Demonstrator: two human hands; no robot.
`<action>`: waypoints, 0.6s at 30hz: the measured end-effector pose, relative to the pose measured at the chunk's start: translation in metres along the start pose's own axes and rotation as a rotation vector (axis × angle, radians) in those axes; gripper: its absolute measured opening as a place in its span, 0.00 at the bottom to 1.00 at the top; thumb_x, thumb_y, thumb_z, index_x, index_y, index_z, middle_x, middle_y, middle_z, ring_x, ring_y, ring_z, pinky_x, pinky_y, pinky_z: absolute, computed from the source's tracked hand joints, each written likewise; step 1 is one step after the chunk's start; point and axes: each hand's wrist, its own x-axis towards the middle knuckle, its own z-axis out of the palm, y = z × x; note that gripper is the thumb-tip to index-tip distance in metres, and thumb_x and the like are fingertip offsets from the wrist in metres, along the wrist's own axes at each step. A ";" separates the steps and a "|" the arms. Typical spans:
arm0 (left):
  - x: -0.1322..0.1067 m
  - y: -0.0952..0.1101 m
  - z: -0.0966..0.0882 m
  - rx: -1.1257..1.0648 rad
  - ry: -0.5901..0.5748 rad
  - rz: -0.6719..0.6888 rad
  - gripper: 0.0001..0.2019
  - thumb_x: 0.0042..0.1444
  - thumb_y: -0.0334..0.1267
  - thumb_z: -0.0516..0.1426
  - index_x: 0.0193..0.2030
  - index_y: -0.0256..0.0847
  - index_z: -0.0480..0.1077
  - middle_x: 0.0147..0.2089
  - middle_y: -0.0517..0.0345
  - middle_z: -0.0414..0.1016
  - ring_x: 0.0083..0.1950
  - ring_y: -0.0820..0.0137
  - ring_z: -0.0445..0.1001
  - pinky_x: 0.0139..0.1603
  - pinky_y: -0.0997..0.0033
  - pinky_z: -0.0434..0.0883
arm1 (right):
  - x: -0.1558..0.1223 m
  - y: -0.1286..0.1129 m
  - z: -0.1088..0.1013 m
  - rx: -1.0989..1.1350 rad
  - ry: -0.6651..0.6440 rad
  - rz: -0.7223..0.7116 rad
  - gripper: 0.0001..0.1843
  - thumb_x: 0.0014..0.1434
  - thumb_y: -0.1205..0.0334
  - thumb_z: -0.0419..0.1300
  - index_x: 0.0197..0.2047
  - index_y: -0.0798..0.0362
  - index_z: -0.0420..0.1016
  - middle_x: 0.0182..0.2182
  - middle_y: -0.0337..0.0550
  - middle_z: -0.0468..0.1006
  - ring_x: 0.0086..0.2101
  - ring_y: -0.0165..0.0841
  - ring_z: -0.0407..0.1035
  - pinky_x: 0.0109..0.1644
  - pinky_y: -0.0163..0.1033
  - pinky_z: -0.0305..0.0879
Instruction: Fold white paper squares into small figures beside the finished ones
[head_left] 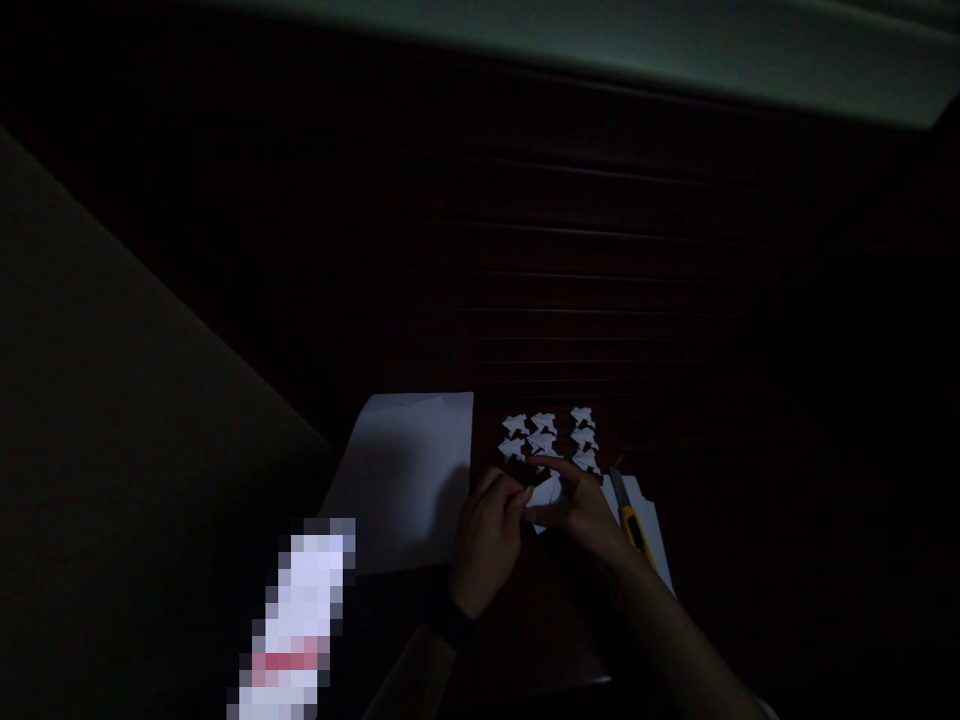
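A small piece of folded white paper [546, 492] is held between both hands over the dark surface. My left hand [491, 530], with a dark band at its wrist, pinches the paper's left side with thumb and fingers. On the other side my right hand [577, 505] grips the same paper, thumb below and index finger stretched over the top. Just beyond the hands, several small folded paper figures [583, 438] lie in rows. The hands partly cover the nearest ones. Dim light hides the finer folds.
A large white sheet [412, 470] lies left of the hands. To the right, a yellow utility knife [636, 532] rests on more white paper [660, 555]. A bright pixelated patch [300, 620] blocks the lower left. Dark slatted panelling [570, 230] rises behind.
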 end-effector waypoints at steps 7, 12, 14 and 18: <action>0.000 0.000 0.000 -0.004 -0.037 0.007 0.10 0.60 0.34 0.45 0.30 0.41 0.63 0.34 0.57 0.64 0.37 0.68 0.66 0.37 0.69 0.62 | -0.002 0.000 0.000 0.020 -0.014 0.069 0.29 0.39 0.68 0.65 0.48 0.50 0.69 0.40 0.42 0.73 0.38 0.36 0.68 0.38 0.38 0.66; -0.001 0.002 0.003 -0.033 -0.037 0.002 0.10 0.60 0.33 0.45 0.29 0.41 0.63 0.34 0.58 0.64 0.36 0.70 0.66 0.36 0.70 0.62 | -0.001 0.004 -0.001 0.028 0.059 0.169 0.25 0.35 0.68 0.66 0.42 0.53 0.73 0.34 0.41 0.74 0.28 0.31 0.68 0.27 0.34 0.63; -0.001 0.002 0.004 -0.045 -0.042 0.003 0.10 0.60 0.33 0.45 0.30 0.41 0.63 0.34 0.58 0.64 0.36 0.70 0.66 0.36 0.70 0.62 | -0.001 0.003 -0.002 0.040 0.054 0.184 0.24 0.35 0.68 0.66 0.41 0.54 0.73 0.34 0.40 0.74 0.28 0.31 0.68 0.27 0.34 0.63; 0.000 -0.002 0.003 -0.045 -0.040 0.008 0.09 0.60 0.33 0.45 0.30 0.41 0.63 0.34 0.58 0.63 0.36 0.70 0.66 0.36 0.70 0.62 | -0.002 0.002 -0.004 0.048 -0.013 0.154 0.23 0.38 0.67 0.66 0.42 0.52 0.73 0.34 0.40 0.75 0.31 0.33 0.68 0.31 0.35 0.64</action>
